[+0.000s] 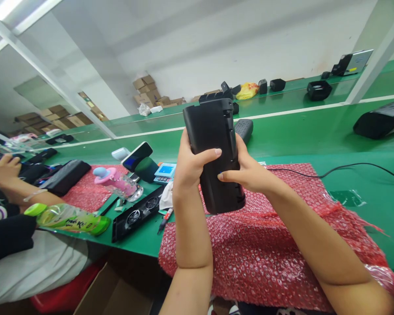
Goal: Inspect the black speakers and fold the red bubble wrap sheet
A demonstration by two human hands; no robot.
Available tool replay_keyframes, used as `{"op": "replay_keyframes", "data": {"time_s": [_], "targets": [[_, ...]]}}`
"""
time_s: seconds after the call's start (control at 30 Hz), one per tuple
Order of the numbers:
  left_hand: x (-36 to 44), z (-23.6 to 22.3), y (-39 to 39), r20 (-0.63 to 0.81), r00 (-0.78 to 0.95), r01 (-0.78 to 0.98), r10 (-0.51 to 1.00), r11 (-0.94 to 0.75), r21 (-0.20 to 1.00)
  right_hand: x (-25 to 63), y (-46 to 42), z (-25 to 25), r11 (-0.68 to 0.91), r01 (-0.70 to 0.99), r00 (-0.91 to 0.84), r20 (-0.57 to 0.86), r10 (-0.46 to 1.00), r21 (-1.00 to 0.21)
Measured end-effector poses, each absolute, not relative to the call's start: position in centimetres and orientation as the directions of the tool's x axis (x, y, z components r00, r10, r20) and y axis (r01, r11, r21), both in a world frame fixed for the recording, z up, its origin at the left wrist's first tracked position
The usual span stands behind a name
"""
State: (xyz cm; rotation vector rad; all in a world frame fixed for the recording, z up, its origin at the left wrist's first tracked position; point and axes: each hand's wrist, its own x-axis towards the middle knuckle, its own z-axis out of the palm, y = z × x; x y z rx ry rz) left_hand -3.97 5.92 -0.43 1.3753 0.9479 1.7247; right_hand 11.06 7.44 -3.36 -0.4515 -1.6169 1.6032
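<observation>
Two hands (189, 168) (250, 172) clasp black casing (207, 133) by side edges, held above bubble wrap (249, 258).

Casing (210, 131) right of phone (138, 156)

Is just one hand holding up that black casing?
No, the left hand and the right hand both grip the black casing, one on each side.

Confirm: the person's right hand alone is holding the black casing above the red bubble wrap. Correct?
Not quite: it isn't the right hand alone. The head view shows the left hand gripping the black casing as well, from its other side. The rest stands: it is held above the red bubble wrap.
</observation>
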Motion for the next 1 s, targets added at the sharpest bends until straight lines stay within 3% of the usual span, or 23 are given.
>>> {"op": "replay_keyframes", "data": {"time_s": [1.0], "targets": [[-4.06, -0.45, 5.86, 0.451, -0.152, -0.072, 0.880, -0.465, 0.882, 11.00, 7.37, -3.34, 0.152, -0.273, -0.615, 0.294, 0.732, -0.950]]}}
